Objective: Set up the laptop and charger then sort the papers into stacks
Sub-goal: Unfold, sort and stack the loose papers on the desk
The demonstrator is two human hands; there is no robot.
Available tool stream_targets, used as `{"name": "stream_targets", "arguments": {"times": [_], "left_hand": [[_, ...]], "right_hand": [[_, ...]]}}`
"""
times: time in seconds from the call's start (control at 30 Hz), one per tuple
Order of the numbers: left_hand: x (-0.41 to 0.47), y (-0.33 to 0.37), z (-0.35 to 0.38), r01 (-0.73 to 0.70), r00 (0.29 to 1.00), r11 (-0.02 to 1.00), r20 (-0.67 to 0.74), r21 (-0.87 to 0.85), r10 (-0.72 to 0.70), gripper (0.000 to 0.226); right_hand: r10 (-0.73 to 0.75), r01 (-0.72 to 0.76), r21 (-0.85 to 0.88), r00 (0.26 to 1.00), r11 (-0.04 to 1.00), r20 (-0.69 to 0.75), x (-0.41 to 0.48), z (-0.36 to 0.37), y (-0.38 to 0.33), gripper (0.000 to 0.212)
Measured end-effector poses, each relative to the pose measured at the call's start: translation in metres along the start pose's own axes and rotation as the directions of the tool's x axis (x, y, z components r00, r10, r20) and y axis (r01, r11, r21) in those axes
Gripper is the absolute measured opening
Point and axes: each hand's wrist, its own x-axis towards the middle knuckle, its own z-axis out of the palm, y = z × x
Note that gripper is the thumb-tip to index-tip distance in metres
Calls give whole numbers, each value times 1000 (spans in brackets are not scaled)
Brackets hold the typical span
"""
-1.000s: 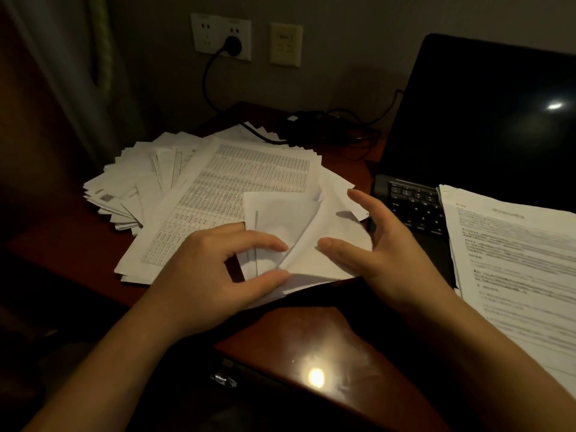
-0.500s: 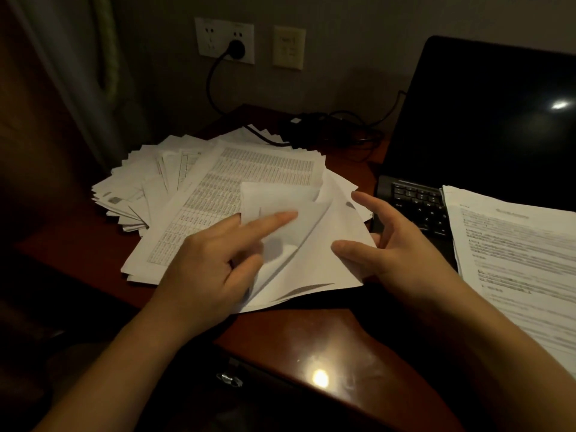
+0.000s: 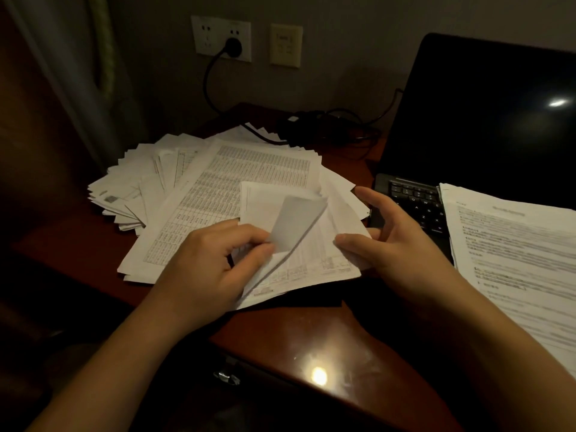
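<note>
A loose spread of printed papers (image 3: pixel 218 185) covers the left half of the dark wooden desk (image 3: pixel 311 338). On top lies a small bundle of sheets (image 3: pixel 311 257). My left hand (image 3: pixel 212 260) pinches the curled corner of its top sheet (image 3: pixel 293 222) between thumb and fingers, and that sheet is peeled back. My right hand (image 3: pixel 396 241) pinches the bundle's right edge with its thumb on top. The open black laptop (image 3: pixel 486 120) stands at the right with a dark screen. A stack of text pages (image 3: pixel 514 260) lies over its keyboard. The charger brick (image 3: pixel 299 123) sits behind the papers, and its cable runs up to the wall socket (image 3: pixel 232 46).
A second wall plate (image 3: pixel 286 45) sits right of the socket. A curtain (image 3: pixel 78 73) hangs at the far left. The desk's front edge runs diagonally below my hands, with a metal drawer handle (image 3: pixel 227 377) under it. A lamp reflection glares on the wood near the front.
My left hand has curled from a flat reach to a pinch and has peeled the top sheet's corner back. The right hand has stayed at the bundle's right edge.
</note>
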Motion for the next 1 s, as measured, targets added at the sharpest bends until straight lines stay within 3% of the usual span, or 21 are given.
{"name": "stream_targets", "arguments": {"times": [0.23,0.3,0.37,0.5,0.67,0.93,1.0], "left_hand": [[-1,1,-1,52,995,998,-84,-23,-54,8],[-1,4,-2,75,994,991,-68,-114,-83,33],[-2,5,-2,36,999,997,-29,-68,-38,58],[-5,5,-2,-28,994,997,103,67,21,34],[-6,4,0,-75,989,984,139,160,52,48],[-3,2,1,-28,999,999,41,43,26,13],[-3,4,-1,28,999,999,40,-32,-27,36]], "right_hand": [[6,-6,-15,1000,1000,-13,0,2,-1,83],[0,-1,-28,1000,1000,-24,0,2,0,81],[0,-1,-45,1000,999,-30,1,4,2,80],[-1,-4,-76,998,997,-60,2,6,6,79],[-37,18,-189,994,982,-100,2,9,7,78],[2,-4,-47,999,999,-36,1,2,4,77],[10,-10,-53,1000,999,-4,1,-1,2,80]]}}
